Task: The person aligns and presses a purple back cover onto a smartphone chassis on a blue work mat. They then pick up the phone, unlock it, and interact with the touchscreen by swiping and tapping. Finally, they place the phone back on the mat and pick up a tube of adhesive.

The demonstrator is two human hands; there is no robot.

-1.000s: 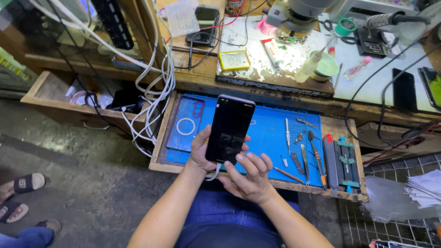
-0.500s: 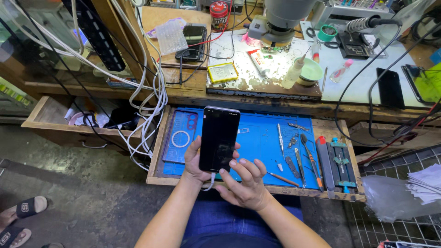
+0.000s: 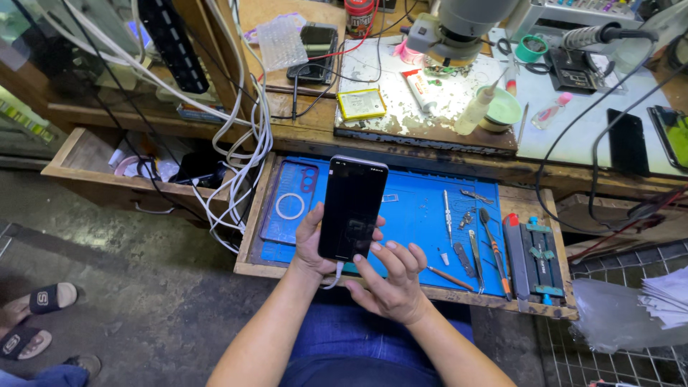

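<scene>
cluttered and cable-strung, the repair bench stood over a pulled-out drawer lined with a blue mat. nearest, the right hand hovered with loose, released fingers at the phone's lower edge, at five o'clock from it. the left hand gripped the dark phone upright by its sides, screen toward the wearer, likely for reading. a white cable hung from its base. at three o'clock lay screwdrivers and tweezers; farther, a microscope.
</scene>
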